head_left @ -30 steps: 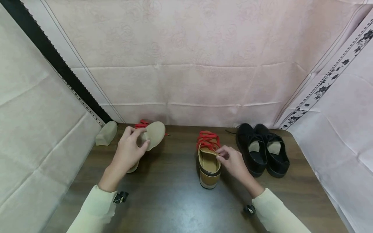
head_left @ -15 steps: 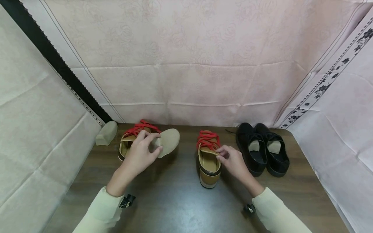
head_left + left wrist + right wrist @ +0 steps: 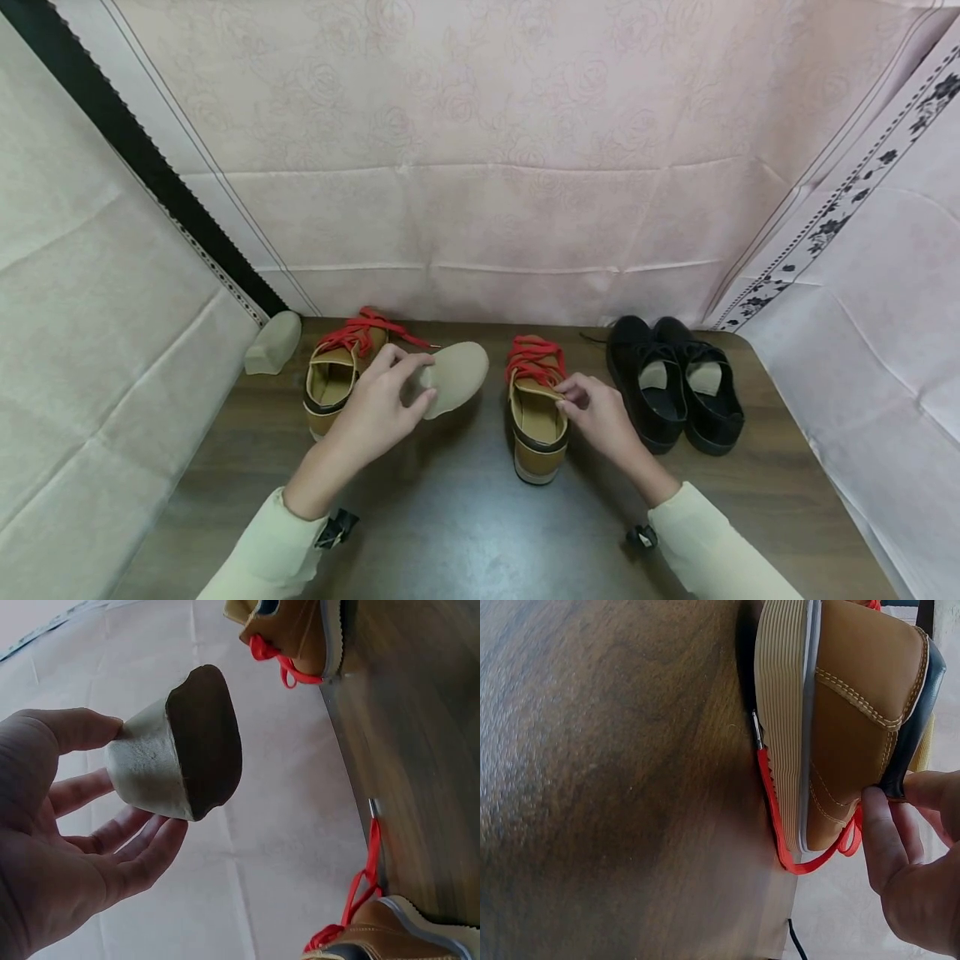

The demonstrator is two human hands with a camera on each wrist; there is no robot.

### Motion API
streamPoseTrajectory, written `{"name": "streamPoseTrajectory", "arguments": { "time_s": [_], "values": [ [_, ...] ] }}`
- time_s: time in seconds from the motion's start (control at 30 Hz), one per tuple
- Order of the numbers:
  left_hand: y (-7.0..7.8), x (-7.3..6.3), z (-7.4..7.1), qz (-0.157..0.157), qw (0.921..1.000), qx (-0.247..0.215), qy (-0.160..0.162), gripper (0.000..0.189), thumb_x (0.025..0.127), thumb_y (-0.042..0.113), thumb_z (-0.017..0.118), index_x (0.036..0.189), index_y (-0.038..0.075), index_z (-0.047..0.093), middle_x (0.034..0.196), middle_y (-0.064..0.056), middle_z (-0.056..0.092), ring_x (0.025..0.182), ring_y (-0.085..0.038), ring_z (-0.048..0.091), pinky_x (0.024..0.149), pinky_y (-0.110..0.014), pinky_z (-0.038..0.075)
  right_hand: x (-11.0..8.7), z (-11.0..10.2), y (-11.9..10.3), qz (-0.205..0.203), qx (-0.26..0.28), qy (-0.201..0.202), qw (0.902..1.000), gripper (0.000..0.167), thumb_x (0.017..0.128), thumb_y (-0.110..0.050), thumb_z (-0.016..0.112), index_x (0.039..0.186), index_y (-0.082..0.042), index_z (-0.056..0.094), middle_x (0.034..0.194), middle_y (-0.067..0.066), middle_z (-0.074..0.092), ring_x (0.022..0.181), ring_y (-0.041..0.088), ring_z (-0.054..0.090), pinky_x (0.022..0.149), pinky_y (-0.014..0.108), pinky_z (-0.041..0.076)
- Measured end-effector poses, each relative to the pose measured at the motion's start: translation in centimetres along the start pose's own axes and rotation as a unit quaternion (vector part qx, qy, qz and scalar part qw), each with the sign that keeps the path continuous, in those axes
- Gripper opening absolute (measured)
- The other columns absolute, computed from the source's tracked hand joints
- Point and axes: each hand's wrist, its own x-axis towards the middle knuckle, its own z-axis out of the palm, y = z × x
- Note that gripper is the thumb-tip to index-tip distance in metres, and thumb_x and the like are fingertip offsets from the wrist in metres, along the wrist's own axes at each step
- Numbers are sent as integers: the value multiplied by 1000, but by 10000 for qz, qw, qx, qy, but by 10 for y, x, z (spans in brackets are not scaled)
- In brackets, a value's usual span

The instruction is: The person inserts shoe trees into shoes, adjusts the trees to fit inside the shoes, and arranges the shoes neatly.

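I see 1 pale, round-ended shoe insert (image 3: pixel 460 379) held tilted above the counter (image 3: pixel 450 508). 1 tan shoe (image 3: pixel 538 454), red-laced and dark-collared, stands upright there, toe near the back edge.

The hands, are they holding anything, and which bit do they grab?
The left hand grips a pale block by its sides. The right hand pinches the tan shoe in the middle by its opening's edge, near the red laces.

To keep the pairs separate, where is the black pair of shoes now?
In the head view, the black shoes stand side by side at the back right of the wooden surface, just right of the right hand.
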Motion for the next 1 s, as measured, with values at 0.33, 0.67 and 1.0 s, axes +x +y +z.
{"name": "streamPoseTrajectory", "arguments": {
  "time_s": [0.33, 0.67, 1.0],
  "values": [
    [10, -2, 4, 183, 9994, -175, -244, 38, 89, 14, 80, 126, 11, 71, 105, -6, 57, 76, -19, 53, 65, -27, 46, -1, 1, 0, 45, 2, -5, 10000, 17, 90, -8, 80, 102, -18, 74, 89, 1, 68, 83, 17, 66, 69, 30, 56],
    [20, -4, 7, 448, 9971, -251, -557, 39, 92, 13, 77, 130, 11, 70, 107, -6, 56, 73, -13, 51, 63, -24, 45, -1, 1, 0, 62, -3, -4, 10000, 16, 90, -9, 80, 102, -17, 74, 89, 2, 69, 83, 18, 66, 69, 31, 56],
    [30, -2, 11, 620, 9941, -336, -830, 40, 91, 15, 78, 130, 12, 70, 106, -3, 57, 64, -6, 46, 62, -22, 45, 1, -3, -4, -161, -103, 57, 9998, 15, 89, -11, 82, 100, -16, 74, 89, 1, 67, 82, 17, 68, 70, 32, 57]
  ]
}}
